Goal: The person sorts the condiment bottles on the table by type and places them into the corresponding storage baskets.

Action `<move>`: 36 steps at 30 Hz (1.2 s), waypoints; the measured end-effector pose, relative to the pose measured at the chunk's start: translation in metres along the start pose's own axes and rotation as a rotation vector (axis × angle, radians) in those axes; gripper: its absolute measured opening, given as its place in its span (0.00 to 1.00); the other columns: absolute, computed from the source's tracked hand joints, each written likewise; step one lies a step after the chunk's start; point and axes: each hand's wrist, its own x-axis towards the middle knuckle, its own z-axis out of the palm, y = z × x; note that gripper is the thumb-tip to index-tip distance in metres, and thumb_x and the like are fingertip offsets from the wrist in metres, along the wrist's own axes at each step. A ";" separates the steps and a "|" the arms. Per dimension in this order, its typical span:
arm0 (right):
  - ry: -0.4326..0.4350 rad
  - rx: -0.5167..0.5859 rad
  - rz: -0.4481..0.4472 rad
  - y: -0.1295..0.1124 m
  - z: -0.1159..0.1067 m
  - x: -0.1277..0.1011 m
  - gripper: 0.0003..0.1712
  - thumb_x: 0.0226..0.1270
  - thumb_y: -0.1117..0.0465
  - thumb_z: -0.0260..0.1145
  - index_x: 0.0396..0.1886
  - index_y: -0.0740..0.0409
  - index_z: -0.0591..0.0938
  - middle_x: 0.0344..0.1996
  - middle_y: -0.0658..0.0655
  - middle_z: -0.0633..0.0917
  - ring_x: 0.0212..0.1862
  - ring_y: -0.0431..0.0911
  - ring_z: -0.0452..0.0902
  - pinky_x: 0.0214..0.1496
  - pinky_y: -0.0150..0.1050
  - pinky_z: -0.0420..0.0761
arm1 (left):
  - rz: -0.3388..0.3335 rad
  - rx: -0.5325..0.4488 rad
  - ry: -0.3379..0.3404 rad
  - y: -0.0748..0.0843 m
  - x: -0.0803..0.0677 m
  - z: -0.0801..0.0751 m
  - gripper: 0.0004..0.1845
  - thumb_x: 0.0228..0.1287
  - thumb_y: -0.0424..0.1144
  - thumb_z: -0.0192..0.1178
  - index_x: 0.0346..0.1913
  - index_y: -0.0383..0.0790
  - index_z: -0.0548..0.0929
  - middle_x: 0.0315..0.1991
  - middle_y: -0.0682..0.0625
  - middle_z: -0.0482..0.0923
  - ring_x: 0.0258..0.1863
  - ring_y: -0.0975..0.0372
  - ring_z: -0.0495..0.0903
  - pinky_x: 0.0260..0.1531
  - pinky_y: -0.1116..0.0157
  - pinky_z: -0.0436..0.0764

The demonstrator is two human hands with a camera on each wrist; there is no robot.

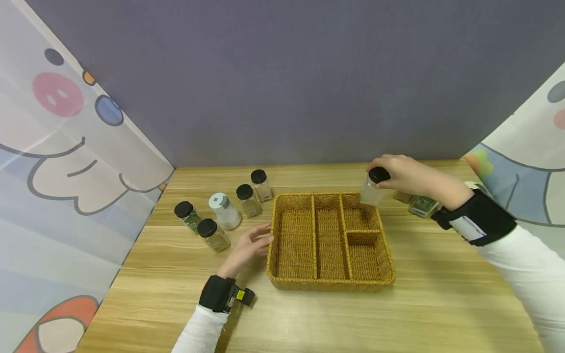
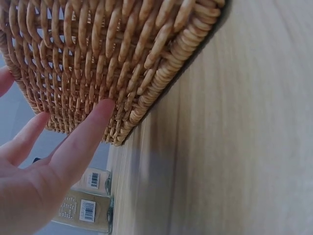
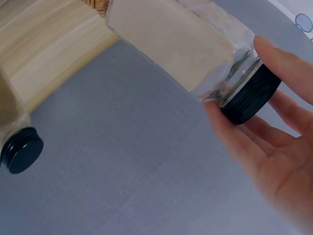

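A wicker basket (image 1: 314, 240) with several compartments lies on the wooden table. My right hand (image 1: 403, 174) pinches a clear spice jar (image 1: 372, 191) near its black lid, above the basket's back right corner. In the right wrist view that jar (image 3: 171, 44) is tilted and holds a pale powder, with thumb and fingers about the neck. My left hand (image 1: 249, 247) touches the basket's left wall with fingers extended; the left wrist view shows its fingertips against the weave (image 2: 98, 63).
Left of the basket stand a jar of green herbs (image 1: 190, 215), a white-capped jar (image 1: 225, 211), a black-lidded jar (image 1: 214, 235) and two more behind, one tan (image 1: 248, 201), one pale (image 1: 262, 186). More jars (image 1: 423, 206) are partly hidden beneath my right arm. A grey panel (image 1: 309, 88) rises behind the table.
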 end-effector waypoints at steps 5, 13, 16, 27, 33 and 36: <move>0.011 0.023 -0.032 -0.003 0.006 0.005 0.20 0.50 0.69 0.66 0.45 0.67 0.75 0.37 0.64 0.77 0.37 0.53 0.75 0.31 0.41 0.79 | -0.013 -0.009 0.001 0.001 0.000 0.000 0.29 0.59 0.36 0.56 0.62 0.33 0.61 0.59 0.35 0.61 0.53 0.47 0.70 0.49 0.55 0.74; -0.024 0.057 -0.029 -0.003 0.019 0.006 0.20 0.50 0.70 0.67 0.45 0.67 0.74 0.40 0.63 0.77 0.40 0.54 0.76 0.35 0.43 0.79 | -0.019 -0.031 0.002 -0.002 0.004 0.000 0.28 0.60 0.35 0.56 0.62 0.34 0.62 0.59 0.35 0.62 0.53 0.47 0.69 0.49 0.54 0.74; -0.019 0.062 -0.042 -0.001 0.024 0.008 0.21 0.49 0.70 0.67 0.45 0.68 0.75 0.42 0.64 0.78 0.42 0.55 0.75 0.38 0.44 0.79 | -0.019 -0.044 0.008 -0.011 0.009 -0.002 0.28 0.59 0.35 0.57 0.62 0.35 0.62 0.59 0.36 0.62 0.53 0.48 0.70 0.49 0.54 0.74; -0.004 0.057 -0.057 0.003 0.040 0.013 0.21 0.46 0.72 0.68 0.43 0.68 0.76 0.41 0.65 0.78 0.43 0.56 0.75 0.40 0.47 0.78 | -0.004 -0.049 0.008 -0.022 0.013 -0.006 0.29 0.57 0.39 0.59 0.61 0.37 0.64 0.58 0.38 0.63 0.52 0.49 0.71 0.48 0.57 0.75; 0.020 0.060 -0.087 0.006 0.049 0.015 0.21 0.43 0.73 0.69 0.41 0.70 0.77 0.38 0.65 0.78 0.41 0.56 0.74 0.38 0.46 0.78 | -0.007 -0.040 -0.005 -0.022 0.014 -0.008 0.29 0.57 0.39 0.59 0.61 0.38 0.64 0.58 0.38 0.63 0.51 0.50 0.71 0.48 0.57 0.75; 0.012 0.075 -0.085 0.006 0.052 0.015 0.21 0.44 0.74 0.69 0.41 0.70 0.76 0.39 0.65 0.78 0.42 0.57 0.74 0.39 0.45 0.78 | -0.011 -0.030 -0.005 -0.022 0.014 -0.008 0.29 0.56 0.40 0.60 0.61 0.38 0.64 0.58 0.38 0.64 0.51 0.51 0.71 0.48 0.57 0.75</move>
